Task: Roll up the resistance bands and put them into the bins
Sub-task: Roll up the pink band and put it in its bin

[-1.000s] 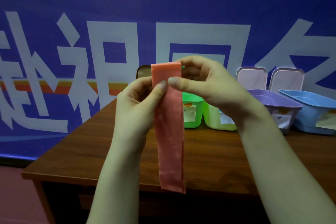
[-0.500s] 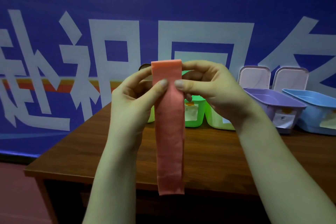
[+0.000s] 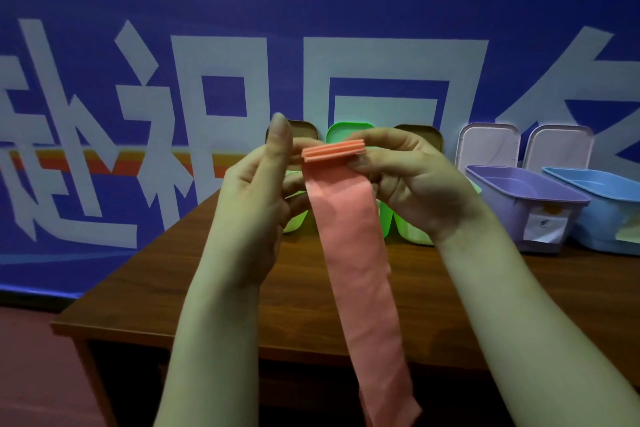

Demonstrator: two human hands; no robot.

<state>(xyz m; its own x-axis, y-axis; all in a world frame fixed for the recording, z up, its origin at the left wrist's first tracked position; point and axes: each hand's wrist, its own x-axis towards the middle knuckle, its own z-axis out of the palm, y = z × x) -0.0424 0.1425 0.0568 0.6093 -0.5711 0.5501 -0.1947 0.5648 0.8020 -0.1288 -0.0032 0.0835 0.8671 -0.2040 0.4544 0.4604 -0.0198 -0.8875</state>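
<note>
A salmon-pink resistance band [image 3: 356, 253] hangs in front of me above the brown table [image 3: 173, 270]. Its top end is folded into a flat, layered roll that I hold at chest height. My right hand [image 3: 408, 184] pinches the right end of the roll. My left hand [image 3: 252, 191] touches the left end with lower fingers, its thumb lifted upright. The loose tail drops down past the table's front edge. Behind my hands stand green bins [image 3: 412, 232], partly hidden, with a purple bin [image 3: 519, 198] and a blue bin [image 3: 602, 215] to the right.
Open bin lids lean against the blue wall with large white characters [image 3: 207, 87]: brown, green and two pale ones [image 3: 488, 149]. The table's left corner [image 3: 65, 326] is near, with reddish floor beyond it at the left.
The top end of the band has been turned over into a layered roll. My left thumb has lifted off the band. The view has shifted slightly.
</note>
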